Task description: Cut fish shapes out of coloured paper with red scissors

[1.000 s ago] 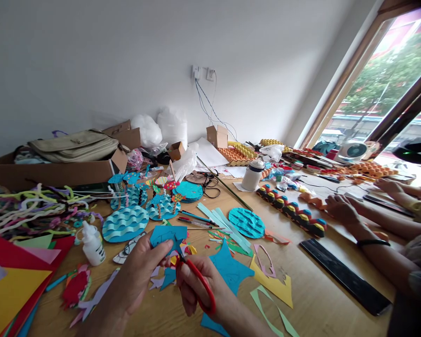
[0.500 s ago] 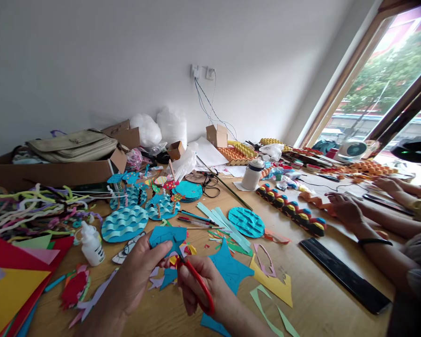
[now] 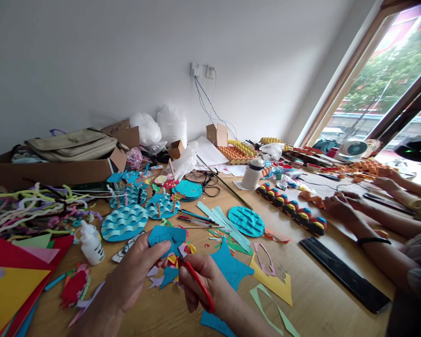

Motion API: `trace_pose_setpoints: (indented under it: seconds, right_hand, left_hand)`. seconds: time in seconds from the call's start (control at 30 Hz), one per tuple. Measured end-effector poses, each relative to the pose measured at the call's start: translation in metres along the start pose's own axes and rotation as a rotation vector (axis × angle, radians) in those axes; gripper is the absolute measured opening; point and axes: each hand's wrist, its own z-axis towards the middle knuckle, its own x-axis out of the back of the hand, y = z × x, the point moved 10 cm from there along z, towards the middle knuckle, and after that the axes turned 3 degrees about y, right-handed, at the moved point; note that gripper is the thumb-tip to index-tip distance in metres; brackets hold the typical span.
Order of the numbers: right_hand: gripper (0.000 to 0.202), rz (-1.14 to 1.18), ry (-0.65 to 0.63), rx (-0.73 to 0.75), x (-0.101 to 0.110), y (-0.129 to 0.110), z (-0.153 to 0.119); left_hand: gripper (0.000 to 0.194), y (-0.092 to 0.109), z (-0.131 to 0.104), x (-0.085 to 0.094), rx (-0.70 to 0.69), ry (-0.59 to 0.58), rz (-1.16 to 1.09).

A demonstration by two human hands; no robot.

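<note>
My left hand (image 3: pixel 140 267) pinches a small blue paper piece (image 3: pixel 168 236) with drawn lines, thumb on top. Just right of it, my right hand (image 3: pixel 205 281) is closed around red-handled scissors (image 3: pixel 199 283), their blades at the lower right edge of the paper. Beneath and beside my hands lie scraps of coloured paper. A larger blue paper offcut (image 3: pixel 231 264) rests on the table behind my right hand. Left of my left hand stands a white glue bottle (image 3: pixel 92 243), near a blue oval with wavy strips (image 3: pixel 125 223).
Yellow paper (image 3: pixel 279 283) and a black slab-like object (image 3: pixel 344 274) lie to the right. A painted egg-carton strip (image 3: pixel 289 210) is beyond them. Another person's hands (image 3: pixel 340 208) rest at the right. Pipe cleaners (image 3: pixel 35 210), a box and a white bottle (image 3: pixel 253 174) stand farther back.
The blue paper and scissors have shifted very slightly. At the right, the other person's hands have moved a little to the left.
</note>
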Motion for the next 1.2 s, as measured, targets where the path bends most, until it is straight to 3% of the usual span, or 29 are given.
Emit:
trace_pose_setpoints:
  seconds: [0.37,0.87,1.03,1.2]
  right_hand:
    - [0.055,-0.045,-0.003,0.111,0.000,-0.007,-0.001]
    - [0.050,-0.032,-0.003,0.089,0.006,0.004,0.002]
    - [0.052,-0.056,-0.012,0.057,0.004,0.005,0.002]
    - [0.056,0.043,-0.046,0.161,-0.001,-0.003,0.001]
  left_hand:
    - [0.018,-0.002,-0.003,-0.002,0.013,0.007,0.042]
    - [0.019,-0.004,-0.001,-0.002,0.030,-0.035,0.080]
    - [0.018,0.007,0.004,0.010,-0.010,0.020,0.128]
    - [0.017,0.008,0.003,0.007,-0.029,0.064,0.133]
